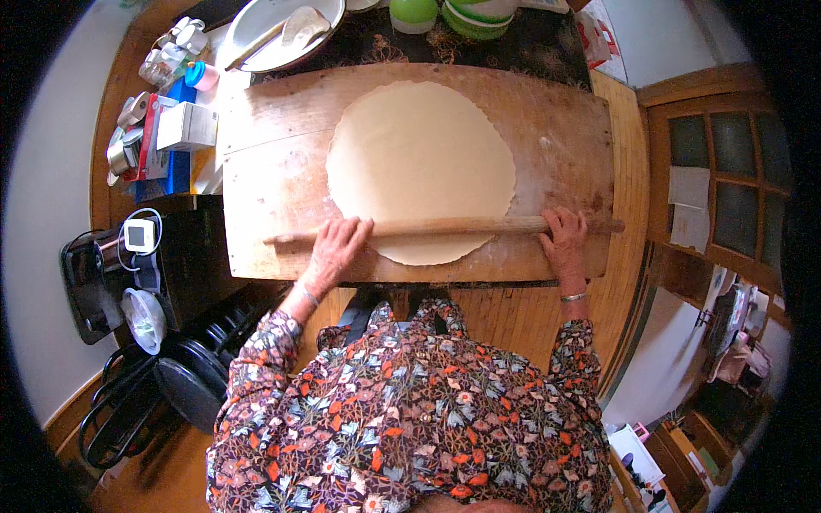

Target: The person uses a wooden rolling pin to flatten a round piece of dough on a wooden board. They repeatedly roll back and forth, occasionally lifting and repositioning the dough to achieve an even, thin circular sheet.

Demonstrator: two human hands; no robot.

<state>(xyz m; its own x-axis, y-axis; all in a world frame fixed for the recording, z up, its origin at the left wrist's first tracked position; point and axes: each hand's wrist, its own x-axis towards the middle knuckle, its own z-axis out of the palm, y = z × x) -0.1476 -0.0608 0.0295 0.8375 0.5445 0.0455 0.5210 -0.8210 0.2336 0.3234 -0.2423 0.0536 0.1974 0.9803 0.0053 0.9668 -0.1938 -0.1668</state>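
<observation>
A large, thin round sheet of dough lies flat on a wooden board, its edge slightly ragged. Across the near part of the dough rests a long wooden rolling pin, and a strip of dough shows on the near side of it. My left hand is laid over the pin toward its left end, just beside the dough's edge. Toward the other end, my right hand grips the pin, right of the dough. Both tips of the pin stick out past my hands. Pale flour traces mark the board.
Beyond the board stand a white enamel basin holding a wooden-handled scoop, and green bowls. At left are boxes, cups and a blood pressure monitor. Black folding chairs lean at lower left. A glazed wooden door is at right.
</observation>
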